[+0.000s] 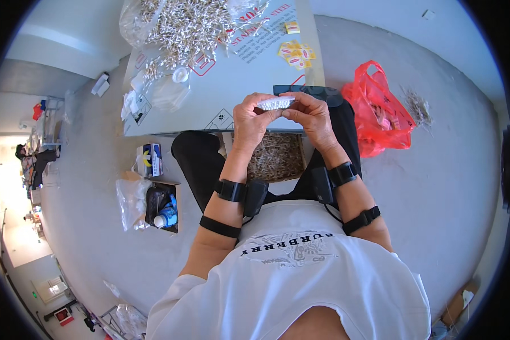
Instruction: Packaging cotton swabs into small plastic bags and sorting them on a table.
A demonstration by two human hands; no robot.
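Both hands hold one small bundle of white-tipped swabs (276, 104) above the worktop's near edge.
The left hand (249, 118) and right hand (311, 118) each have a pinching grip on an end of it, fingertips and thumbs pressed in. Ahead, the worktop (221, 101) wears a pale covering with red and dark lettering; yellow cards (296, 55) near its right edge carry print too small to make out, and a heap of loose swabs (190, 25) fills the far left. Dark lettering crosses the white shirt (300, 277), too. Past the right edge sits a red bag (379, 116); grey floor (436, 198) opens wide beyond the right elbow.
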